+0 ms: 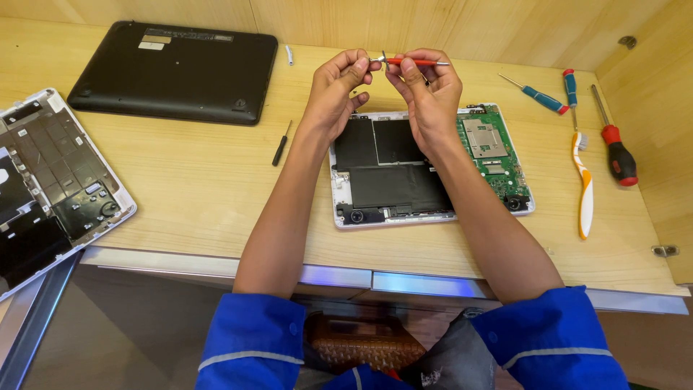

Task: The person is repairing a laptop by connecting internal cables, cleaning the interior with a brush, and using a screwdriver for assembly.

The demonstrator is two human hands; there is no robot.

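Observation:
My right hand (427,90) grips a thin red-handled screwdriver (419,63) held level above the table. My left hand (339,87) pinches the small metal tip end of that screwdriver (381,59) between thumb and forefinger. Both hands hover over the far edge of an opened small laptop (404,173) lying bottom up, with black battery cells on its left and a green circuit board (494,148) on its right. What the left fingers pinch at the tip is too small to make out.
A black laptop bottom cover (173,68) lies at the back left. Another opened white laptop (50,180) overhangs the left edge. A small black screwdriver (280,144) lies mid-table. At right lie blue-handled screwdrivers (545,97), a toothbrush (583,180) and a red-black screwdriver (617,148). Wooden walls close the back and right.

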